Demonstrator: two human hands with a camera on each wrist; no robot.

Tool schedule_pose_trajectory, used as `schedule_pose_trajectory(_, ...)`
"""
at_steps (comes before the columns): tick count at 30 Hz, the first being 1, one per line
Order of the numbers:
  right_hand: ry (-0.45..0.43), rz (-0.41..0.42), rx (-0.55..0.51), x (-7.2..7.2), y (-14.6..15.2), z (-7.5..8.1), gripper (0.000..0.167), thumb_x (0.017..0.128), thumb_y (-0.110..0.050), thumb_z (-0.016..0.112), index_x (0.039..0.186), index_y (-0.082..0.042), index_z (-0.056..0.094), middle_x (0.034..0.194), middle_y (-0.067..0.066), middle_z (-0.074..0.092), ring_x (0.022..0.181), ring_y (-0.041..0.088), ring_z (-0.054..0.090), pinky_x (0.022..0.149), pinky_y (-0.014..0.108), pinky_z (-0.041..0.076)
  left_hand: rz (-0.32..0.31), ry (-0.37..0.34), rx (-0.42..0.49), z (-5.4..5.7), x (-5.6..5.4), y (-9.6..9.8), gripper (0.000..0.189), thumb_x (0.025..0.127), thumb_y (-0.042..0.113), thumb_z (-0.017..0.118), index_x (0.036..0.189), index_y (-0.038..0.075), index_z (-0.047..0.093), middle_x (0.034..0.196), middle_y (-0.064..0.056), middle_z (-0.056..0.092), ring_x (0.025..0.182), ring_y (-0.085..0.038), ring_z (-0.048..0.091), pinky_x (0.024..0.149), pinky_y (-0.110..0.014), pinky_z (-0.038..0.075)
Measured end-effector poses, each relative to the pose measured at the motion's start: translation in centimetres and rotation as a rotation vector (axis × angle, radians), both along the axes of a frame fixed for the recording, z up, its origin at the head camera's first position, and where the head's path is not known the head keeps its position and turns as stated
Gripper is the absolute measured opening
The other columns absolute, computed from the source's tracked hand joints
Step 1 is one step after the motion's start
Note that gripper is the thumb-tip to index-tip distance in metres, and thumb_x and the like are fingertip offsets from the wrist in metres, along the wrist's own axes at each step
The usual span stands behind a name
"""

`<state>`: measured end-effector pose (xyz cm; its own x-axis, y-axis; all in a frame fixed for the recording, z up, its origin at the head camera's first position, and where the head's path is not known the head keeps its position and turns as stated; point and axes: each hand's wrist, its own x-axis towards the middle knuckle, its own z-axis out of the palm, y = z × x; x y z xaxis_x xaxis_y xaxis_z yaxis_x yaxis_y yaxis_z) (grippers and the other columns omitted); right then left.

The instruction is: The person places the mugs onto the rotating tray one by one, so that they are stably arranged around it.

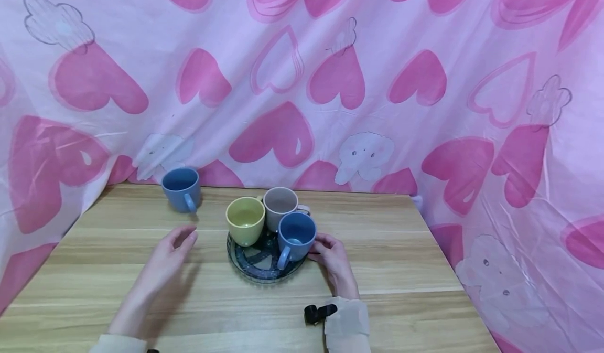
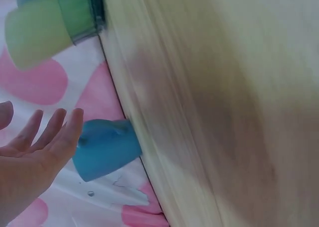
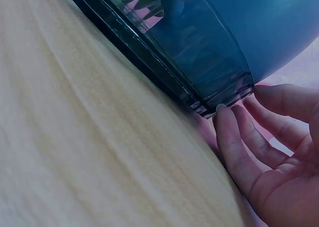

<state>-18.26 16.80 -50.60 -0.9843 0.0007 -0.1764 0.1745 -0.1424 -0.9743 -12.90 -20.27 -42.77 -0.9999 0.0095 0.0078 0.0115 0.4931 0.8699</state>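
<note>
A round dark glass tray [image 1: 257, 274] stands on the table with three mugs on it. The yellow-green mug [image 1: 245, 224] is on its left, the greyish mug [image 1: 279, 209] at the back and a blue mug [image 1: 298, 235] on the right, its handle toward the front. At the tray's right edge my right hand [image 1: 336, 261] pinches the rim; the right wrist view has thumb and fingers on the glass wall [image 3: 214, 82]. Fingers loosely bent, my left hand [image 1: 165, 256] hovers left of the tray, holding nothing. Beyond it, another blue mug [image 1: 179, 190] stands alone, also visible as a blue mug [image 2: 107, 150] in the left wrist view.
The wooden table [image 1: 401, 258] reaches back to a pink and white curtain [image 1: 283, 80] with hearts, which also hangs along both sides. A black strap piece [image 1: 318, 313] sits by the right sleeve [image 1: 346, 324].
</note>
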Motion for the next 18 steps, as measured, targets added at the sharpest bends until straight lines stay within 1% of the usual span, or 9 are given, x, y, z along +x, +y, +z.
schedule_pose_trajectory(4, -0.006, -0.009, -0.005, 0.0, -0.1, 0.0, 0.028, 0.093, 0.004, 0.060, 0.120, 0.009, 0.061, 0.094, 0.007, 0.068, 0.081, 0.017, 0.065, 0.081, 0.043, 0.058, 0.009, 0.004, -0.015, -0.3, -1.1, -0.6, 0.056, 0.105, 0.034, 0.043, 0.140, -0.009, 0.041, 0.138, -0.032, 0.046, 0.128, -0.044, 0.044, 0.105, -0.057, 0.037)
schedule_pose_trajectory(10, -0.010, -0.015, -0.001, -0.2, -0.2, -0.2, 0.028, 0.090, 0.005, 0.061, 0.118, 0.010, 0.061, 0.093, 0.009, 0.067, 0.079, 0.018, 0.065, 0.078, 0.038, 0.059, 0.023, 0.018, -0.060, -0.3, -2.7, -1.4, 0.055, 0.105, 0.033, 0.042, 0.139, -0.010, 0.042, 0.135, -0.034, 0.047, 0.125, -0.050, 0.045, 0.103, -0.059, 0.038)
schedule_pose_trajectory(13, -0.004, -0.017, 0.004, -0.2, -0.2, -0.2, 0.028, 0.090, 0.005, 0.061, 0.118, 0.010, 0.062, 0.093, 0.009, 0.067, 0.079, 0.018, 0.065, 0.077, 0.038, 0.059, 0.019, 0.002, -0.077, -0.2, -3.4, -1.7, 0.055, 0.105, 0.035, 0.042, 0.138, -0.009, 0.043, 0.135, -0.034, 0.047, 0.125, -0.051, 0.044, 0.102, -0.060, 0.038)
schedule_pose_trajectory(18, 0.002, -0.018, 0.000, -0.1, -0.1, -0.1, 0.027, 0.091, 0.005, 0.061, 0.117, 0.010, 0.062, 0.092, 0.009, 0.068, 0.079, 0.018, 0.065, 0.076, 0.037, 0.059, 0.021, -0.034, -0.078, -0.2, -4.5, -2.1, 0.055, 0.105, 0.034, 0.042, 0.139, -0.009, 0.041, 0.136, -0.035, 0.044, 0.125, -0.052, 0.042, 0.100, -0.062, 0.040)
